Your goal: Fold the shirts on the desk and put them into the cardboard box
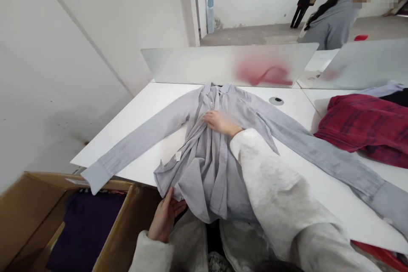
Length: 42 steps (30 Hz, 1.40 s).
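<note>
A light grey long-sleeved shirt lies spread on the white table, its collar toward the glass divider and both sleeves stretched out to the sides. Its lower front hangs over the near edge in loose folds, and a small white label shows on the left part. At the lower left corner of the hem, my left hand holds the cloth with the thumb on top and the fingers beneath. My right hand is closed on the shirt's front below the collar, its fingertips partly hidden by the fabric.
An open cardboard box with folded dark purple cloth stands at the lower left. Red plaid clothing lies on the right. A frosted divider borders the table's far edge. Two people are beyond it.
</note>
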Available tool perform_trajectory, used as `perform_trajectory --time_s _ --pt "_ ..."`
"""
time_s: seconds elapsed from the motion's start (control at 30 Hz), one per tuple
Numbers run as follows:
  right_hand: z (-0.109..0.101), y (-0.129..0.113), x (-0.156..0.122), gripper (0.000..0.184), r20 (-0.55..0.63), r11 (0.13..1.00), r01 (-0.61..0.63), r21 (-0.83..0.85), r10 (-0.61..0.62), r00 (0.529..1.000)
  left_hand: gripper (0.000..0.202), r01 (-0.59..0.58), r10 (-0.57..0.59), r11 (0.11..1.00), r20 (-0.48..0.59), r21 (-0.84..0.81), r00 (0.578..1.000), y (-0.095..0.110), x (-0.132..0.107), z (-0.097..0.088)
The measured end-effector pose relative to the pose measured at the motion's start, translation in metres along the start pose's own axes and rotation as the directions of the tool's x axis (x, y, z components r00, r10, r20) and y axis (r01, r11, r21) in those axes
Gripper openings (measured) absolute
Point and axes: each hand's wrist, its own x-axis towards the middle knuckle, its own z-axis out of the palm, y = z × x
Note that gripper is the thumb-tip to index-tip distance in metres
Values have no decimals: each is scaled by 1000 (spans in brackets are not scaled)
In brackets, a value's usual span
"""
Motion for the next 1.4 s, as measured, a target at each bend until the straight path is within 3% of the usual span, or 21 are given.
perform_trajectory --time_s 0.13,0.23,0.3,0.33,0.4,0.43,0.47,0.5,0.6,0.67,0.73,0.9,1.0,1.07,1.13,1.2,1.27,1.3,1.33,1.4 --pt "21 -18 -1 38 27 996 90 -12 -90 996 53 -57 65 936 -13 347 998 11 0 -9" --pt "21 -17 -3 32 38 999 50 15 -50 998 57 -216 284 792 -32 571 958 27 -10 -23" --pt "17 -14 -4 30 56 996 -3 86 -2 998 52 -306 531 583 -68 753 845 42 -19 -37" --pt "14 -12 -4 30 69 989 -33 141 23 997 48 -301 653 443 -74 845 754 49 -23 -45" --pt "10 -8 -4 30 97 965 -83 247 61 993 41 -191 828 169 -35 967 559 62 -30 -60" --pt "8 -6 -5 30 120 949 -103 297 70 990 39 -128 875 66 5 990 483 66 -31 -66" --pt "7 -4 -6 30 148 934 -118 338 71 986 39 -88 899 -8 46 996 435 68 -31 -71" --pt "6 -2 -7 30 176 921 -129 368 68 982 38 -75 905 -57 83 996 417 69 -31 -75" --pt "4 4 -11 29 223 895 -162 416 73 972 37 -168 877 -64 135 984 462 64 -23 -78" --pt "4 6 -13 28 215 895 -177 410 93 972 40 -274 855 -9 150 962 497 60 -17 -78" --pt "6 5 -13 28 201 896 -188 401 114 973 42 -357 846 33 164 934 507 59 -11 -75" --pt "11 -5 -12 22 116 922 -163 352 130 985 45 -412 787 181 119 893 605 74 1 -55" --pt "12 -6 -13 22 104 935 -129 331 100 990 41 -472 813 229 99 851 574 88 -4 -38" --pt "11 -5 -13 24 105 936 -127 328 97 990 37 -569 803 212 190 795 565 96 -18 -28" --pt "11 -3 -14 27 104 938 -127 322 98 990 33 -652 657 169 408 739 633 103 -41 -21" --pt "12 -2 -14 30 102 939 -128 318 101 990 30 -686 328 115 624 719 709 108 -65 -16" --pt "12 -1 -14 32 99 941 -131 312 105 990 26 -677 -22 99 682 729 731 110 -83 -14" --pt "13 -1 -14 32 97 941 -132 310 107 990 23 -661 -112 111 671 742 733 109 -87 -16" --pt "13 -1 -15 33 94 942 -134 308 109 989 23 -635 -130 131 648 762 751 107 -87 -18" --pt "14 -1 -15 32 91 943 -134 305 111 990 30 -565 46 181 567 805 823 100 -78 -29"
